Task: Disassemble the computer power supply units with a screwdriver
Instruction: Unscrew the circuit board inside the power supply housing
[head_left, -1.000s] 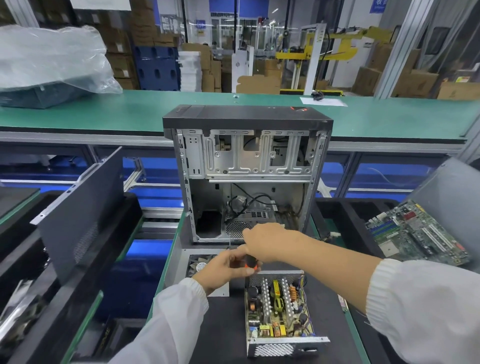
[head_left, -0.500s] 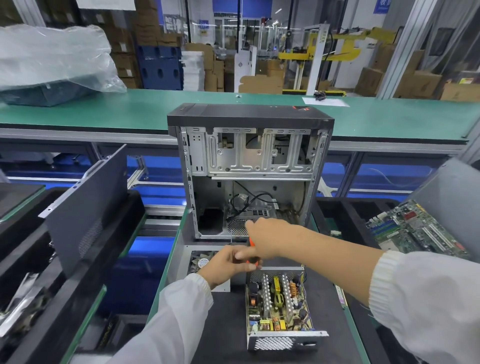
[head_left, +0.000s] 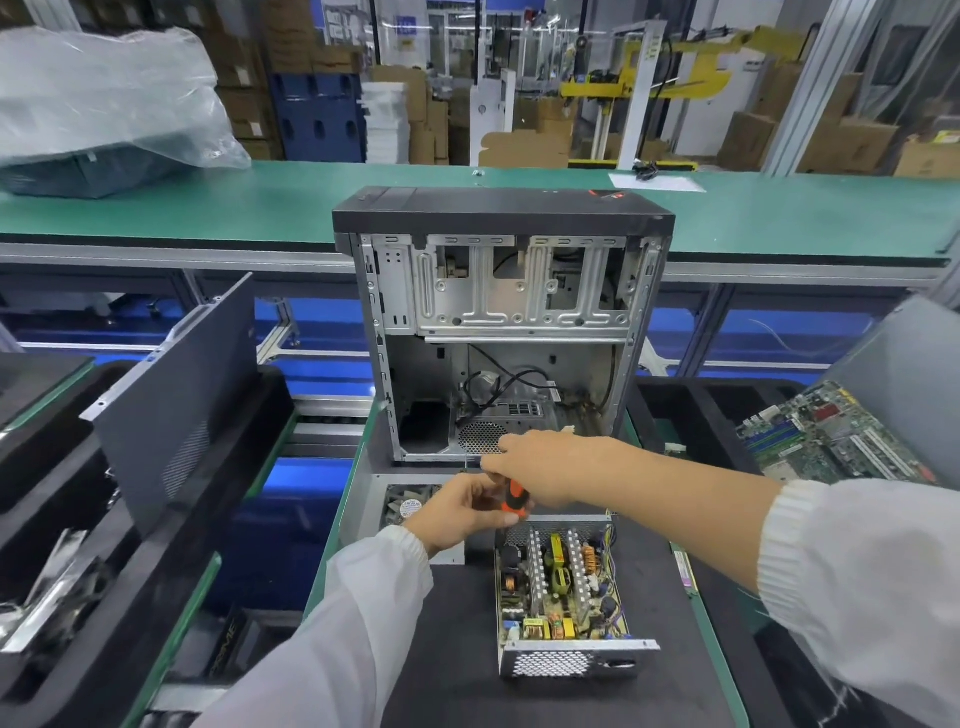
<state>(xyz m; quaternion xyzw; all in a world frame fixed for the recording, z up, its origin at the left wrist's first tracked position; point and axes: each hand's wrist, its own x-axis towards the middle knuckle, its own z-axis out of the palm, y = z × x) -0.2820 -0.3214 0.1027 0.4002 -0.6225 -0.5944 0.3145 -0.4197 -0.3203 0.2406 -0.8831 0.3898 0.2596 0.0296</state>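
Head camera looks down on an opened silver metal power supply unit (head_left: 563, 587), its lid off and its circuit board with coils and heat sinks bare, lying on a black bench mat (head_left: 457, 649) with its long axis running away from the person and its perforated end plate nearest. Both hands meet just beyond its far end. The right hand (head_left: 540, 467), reaching across from the right with the forearm stretched out, has its fingers curled round an orange-and-black screwdriver handle (head_left: 516, 501); the thin shaft seems to point up and away toward the upright grey computer tower case (head_left: 498, 322), though the tip is too small to make out. The left hand (head_left: 462, 512) comes up from below with bent fingers touching the same handle, apparently pinching it. Judging by this, the tool must swing back toward the person to reach the unit, and the right hand is better placed to do it.
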